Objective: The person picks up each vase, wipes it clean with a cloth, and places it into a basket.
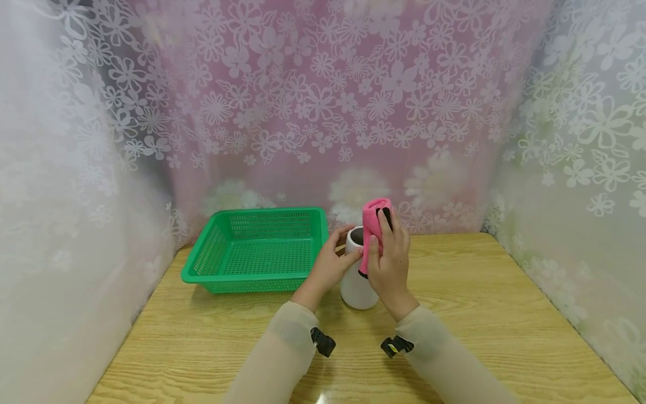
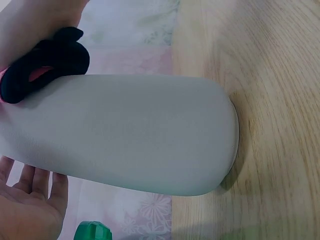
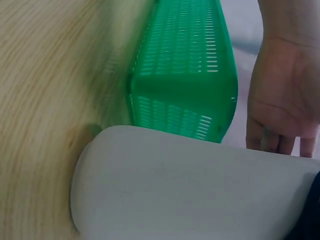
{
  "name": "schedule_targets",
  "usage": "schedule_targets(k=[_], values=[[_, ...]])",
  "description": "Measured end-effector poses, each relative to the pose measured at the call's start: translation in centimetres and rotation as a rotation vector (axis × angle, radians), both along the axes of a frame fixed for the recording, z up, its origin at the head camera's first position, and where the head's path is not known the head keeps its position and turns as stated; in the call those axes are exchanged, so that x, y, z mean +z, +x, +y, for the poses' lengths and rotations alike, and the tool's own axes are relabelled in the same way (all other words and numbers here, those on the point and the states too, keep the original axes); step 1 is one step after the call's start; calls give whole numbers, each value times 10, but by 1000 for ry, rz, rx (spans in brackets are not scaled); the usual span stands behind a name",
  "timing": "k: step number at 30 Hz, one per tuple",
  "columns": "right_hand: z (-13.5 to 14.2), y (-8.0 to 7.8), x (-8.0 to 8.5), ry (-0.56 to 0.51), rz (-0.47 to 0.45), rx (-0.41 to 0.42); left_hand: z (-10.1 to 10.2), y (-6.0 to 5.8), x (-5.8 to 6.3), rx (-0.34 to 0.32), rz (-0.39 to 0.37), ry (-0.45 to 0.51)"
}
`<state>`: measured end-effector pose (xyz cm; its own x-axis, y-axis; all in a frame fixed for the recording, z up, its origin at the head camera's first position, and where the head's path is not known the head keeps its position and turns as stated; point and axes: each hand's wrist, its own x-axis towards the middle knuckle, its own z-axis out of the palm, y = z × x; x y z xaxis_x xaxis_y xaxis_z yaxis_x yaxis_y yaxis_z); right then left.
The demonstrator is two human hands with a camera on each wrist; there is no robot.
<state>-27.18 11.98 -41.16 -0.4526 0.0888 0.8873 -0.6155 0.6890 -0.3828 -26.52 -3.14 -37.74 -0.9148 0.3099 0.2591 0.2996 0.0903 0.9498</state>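
Observation:
A white vase (image 1: 359, 293) with a dark round mouth stands upright on the wooden table, narrower at the top than at the base. My left hand (image 1: 329, 265) holds it near its rim, thumb in front and fingers round the far side. My right hand (image 1: 395, 268) grips a rolled pink cloth (image 1: 372, 225) with black edging, held upright against the right side of the vase's mouth. In the left wrist view, the cloth's black edge (image 2: 55, 60) overlaps the vase's upper part. The vase's smooth wall (image 3: 195, 185) fills the lower right wrist view.
A green plastic basket (image 1: 262, 278) with perforated walls sits left of the vase, close to my left hand. The wooden table (image 1: 479, 331) extends to the right. Flowered curtains (image 1: 323, 101) hang behind and on both sides.

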Motion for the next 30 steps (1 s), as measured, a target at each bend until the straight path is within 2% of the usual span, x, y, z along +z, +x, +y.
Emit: schedule_targets(k=[17, 30], values=[[10, -9, -16, -141, -99, 62, 3, 0, 2, 11, 16, -15], [12, -7, -23, -264, -212, 102, 3, -1, 0, 12, 19, -2]])
